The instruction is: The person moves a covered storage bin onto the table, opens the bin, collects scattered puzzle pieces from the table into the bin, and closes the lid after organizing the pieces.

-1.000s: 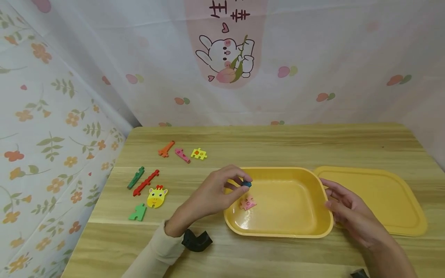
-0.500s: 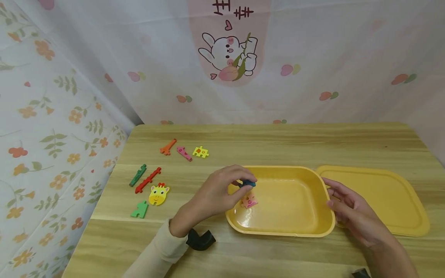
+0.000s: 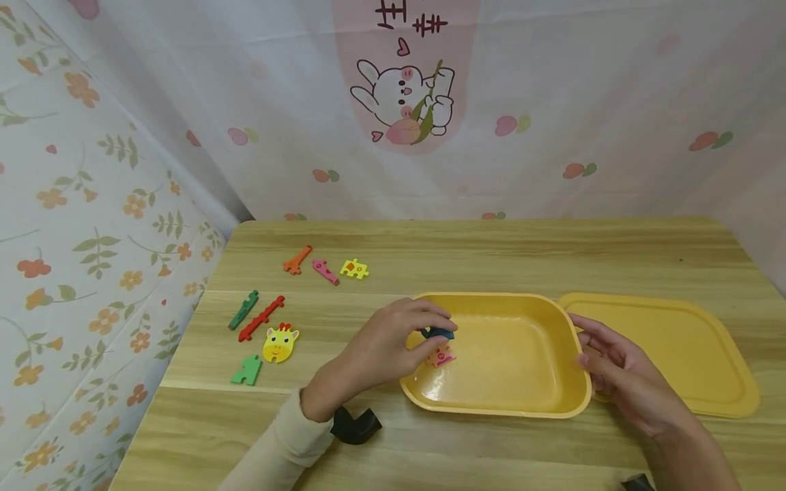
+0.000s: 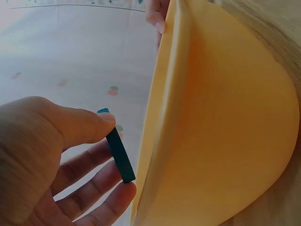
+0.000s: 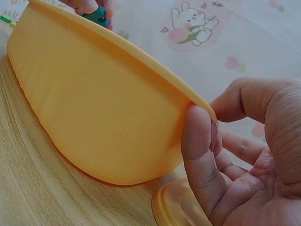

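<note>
My left hand (image 3: 389,341) pinches a dark teal puzzle piece (image 4: 121,157) between thumb and fingers, over the left end of a yellow plastic box (image 3: 510,365). Seen from the left wrist, the piece is a flat bar held near the box's rim; the right wrist view shows part of its notched outline (image 5: 98,18). A pink puzzle piece (image 3: 443,357) lies on the box floor, just below the held piece and partly hidden by my left hand. With thumb and fingers, my right hand (image 3: 626,375) grips the right rim of the box.
The box's yellow lid (image 3: 681,354) lies to its right. Left of the box are several loose puzzle pieces, among them a giraffe head (image 3: 280,343), a red strip (image 3: 262,319), a green piece (image 3: 248,370) and a yellow piece (image 3: 355,269). A patterned curtain (image 3: 522,170) hangs behind the table.
My left hand has moved slightly right and down with the teal piece, which has turned between the fingers and covers more of the pink piece. My right hand keeps its grip on the rim.
</note>
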Demonstrator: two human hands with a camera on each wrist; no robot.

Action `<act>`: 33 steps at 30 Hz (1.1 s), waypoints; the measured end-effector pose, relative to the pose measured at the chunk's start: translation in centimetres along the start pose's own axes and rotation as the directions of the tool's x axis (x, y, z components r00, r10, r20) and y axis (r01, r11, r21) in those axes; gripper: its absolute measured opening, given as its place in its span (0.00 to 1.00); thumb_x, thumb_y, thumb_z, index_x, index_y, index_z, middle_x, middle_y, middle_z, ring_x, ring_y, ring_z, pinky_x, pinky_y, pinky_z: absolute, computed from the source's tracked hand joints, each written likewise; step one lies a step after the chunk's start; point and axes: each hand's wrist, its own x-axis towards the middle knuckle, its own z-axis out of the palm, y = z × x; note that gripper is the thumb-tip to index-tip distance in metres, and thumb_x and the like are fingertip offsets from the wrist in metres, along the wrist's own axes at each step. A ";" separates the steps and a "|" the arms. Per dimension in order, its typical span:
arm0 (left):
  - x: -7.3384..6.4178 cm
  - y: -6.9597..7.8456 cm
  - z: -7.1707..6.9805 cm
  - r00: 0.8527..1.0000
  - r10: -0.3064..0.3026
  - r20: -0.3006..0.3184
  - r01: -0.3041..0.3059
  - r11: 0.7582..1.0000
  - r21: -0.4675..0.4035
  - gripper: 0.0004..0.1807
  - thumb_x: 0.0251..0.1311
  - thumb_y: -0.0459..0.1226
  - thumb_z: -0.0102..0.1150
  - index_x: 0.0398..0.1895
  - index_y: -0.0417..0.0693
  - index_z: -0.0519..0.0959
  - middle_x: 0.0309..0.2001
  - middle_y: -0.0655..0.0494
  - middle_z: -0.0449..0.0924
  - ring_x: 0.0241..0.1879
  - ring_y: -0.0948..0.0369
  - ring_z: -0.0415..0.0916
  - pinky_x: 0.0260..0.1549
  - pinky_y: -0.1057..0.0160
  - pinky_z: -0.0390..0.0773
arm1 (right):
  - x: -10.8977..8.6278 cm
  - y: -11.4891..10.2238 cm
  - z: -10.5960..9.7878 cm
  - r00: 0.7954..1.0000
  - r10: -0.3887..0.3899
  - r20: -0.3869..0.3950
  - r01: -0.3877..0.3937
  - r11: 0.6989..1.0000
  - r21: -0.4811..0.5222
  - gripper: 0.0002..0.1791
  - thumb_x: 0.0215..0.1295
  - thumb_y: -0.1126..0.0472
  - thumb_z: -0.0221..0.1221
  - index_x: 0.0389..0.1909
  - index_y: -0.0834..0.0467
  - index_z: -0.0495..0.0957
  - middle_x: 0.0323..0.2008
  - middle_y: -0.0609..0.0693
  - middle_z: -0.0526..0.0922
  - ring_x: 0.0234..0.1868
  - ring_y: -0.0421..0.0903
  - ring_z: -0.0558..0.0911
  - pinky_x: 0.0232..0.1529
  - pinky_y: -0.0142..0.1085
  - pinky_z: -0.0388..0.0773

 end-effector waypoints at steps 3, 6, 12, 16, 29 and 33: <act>0.0 0.0 0.1 1.000 0.014 0.001 -0.014 1.000 0.012 0.10 0.66 0.39 0.64 0.49 0.55 0.87 0.51 0.63 0.86 0.52 0.65 0.81 0.54 0.66 0.81 | 0.1 -0.1 0.1 1.000 0.012 -0.011 -0.012 1.000 0.000 0.32 0.75 0.78 0.36 0.78 0.59 0.53 0.50 0.49 0.80 0.38 0.38 0.87 0.31 0.35 0.85; 0.0 0.1 0.2 1.000 0.011 0.003 -0.011 1.000 0.015 0.10 0.66 0.38 0.65 0.48 0.55 0.87 0.51 0.63 0.85 0.52 0.66 0.81 0.53 0.66 0.81 | 0.1 -0.2 0.1 1.000 0.020 -0.021 -0.020 1.000 -0.003 0.32 0.75 0.78 0.37 0.77 0.59 0.53 0.50 0.49 0.80 0.41 0.40 0.88 0.35 0.37 0.87; 0.0 0.1 0.4 0.999 0.026 0.024 -0.028 0.999 0.047 0.10 0.67 0.39 0.64 0.49 0.54 0.87 0.52 0.63 0.85 0.54 0.65 0.80 0.55 0.66 0.80 | 0.1 -0.2 0.1 1.000 0.019 -0.010 -0.019 1.000 0.004 0.32 0.75 0.78 0.36 0.78 0.59 0.53 0.50 0.49 0.80 0.40 0.39 0.87 0.33 0.35 0.86; 0.1 0.1 0.5 0.999 0.039 0.035 -0.041 0.998 0.046 0.11 0.66 0.38 0.64 0.49 0.51 0.87 0.54 0.60 0.85 0.57 0.63 0.80 0.58 0.64 0.80 | 0.2 -0.2 0.0 1.000 0.011 -0.008 -0.011 1.000 0.009 0.32 0.75 0.78 0.36 0.77 0.59 0.52 0.51 0.50 0.80 0.43 0.42 0.88 0.36 0.38 0.88; 0.0 0.2 0.3 1.000 0.020 0.016 -0.020 0.998 0.057 0.13 0.68 0.37 0.62 0.53 0.55 0.85 0.54 0.61 0.83 0.58 0.63 0.79 0.60 0.62 0.79 | 0.1 -0.3 0.1 1.000 0.019 -0.013 -0.019 1.000 0.018 0.31 0.76 0.78 0.36 0.77 0.60 0.52 0.51 0.50 0.81 0.43 0.42 0.89 0.36 0.38 0.88; -0.1 0.2 0.0 1.000 -0.014 0.017 0.012 0.997 0.072 0.13 0.68 0.40 0.61 0.54 0.57 0.84 0.53 0.63 0.83 0.55 0.65 0.79 0.56 0.64 0.80 | 0.0 -0.3 0.0 1.000 0.021 -0.015 -0.021 1.000 0.015 0.31 0.76 0.78 0.36 0.77 0.60 0.52 0.50 0.50 0.80 0.42 0.42 0.89 0.35 0.38 0.88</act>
